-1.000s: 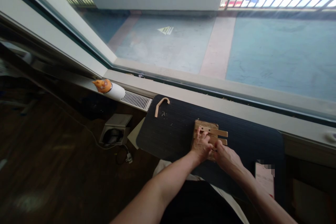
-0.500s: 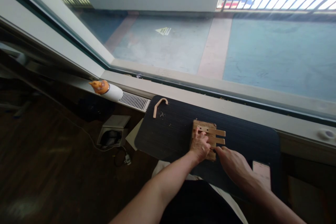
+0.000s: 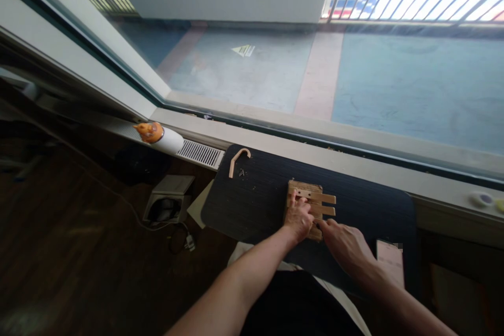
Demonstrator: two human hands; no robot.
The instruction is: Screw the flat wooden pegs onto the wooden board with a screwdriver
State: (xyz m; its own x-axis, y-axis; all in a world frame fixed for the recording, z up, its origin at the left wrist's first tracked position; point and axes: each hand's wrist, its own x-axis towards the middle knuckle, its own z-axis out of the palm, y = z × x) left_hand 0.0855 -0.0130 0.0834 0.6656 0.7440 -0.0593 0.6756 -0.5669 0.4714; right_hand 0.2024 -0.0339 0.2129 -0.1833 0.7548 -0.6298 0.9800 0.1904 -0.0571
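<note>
A small wooden assembly, a flat board with two slats sticking out to the right, lies on a black table. My left hand rests on its left part, fingers curled and pressing it down. My right hand touches its lower right corner with pinched fingertips; what they hold, if anything, is too small to make out. A curved wooden hook piece lies at the table's far left corner, apart from both hands, with a few tiny dark bits beside it.
A phone lies on the table's right side. A white bottle with an orange cap lies on the window sill next to a vent grille. A grey box and a cable sit on the dark wooden floor at left.
My right hand has drawn back a little from over the wooden assembly to its lower right corner. My left hand stays on the board.
</note>
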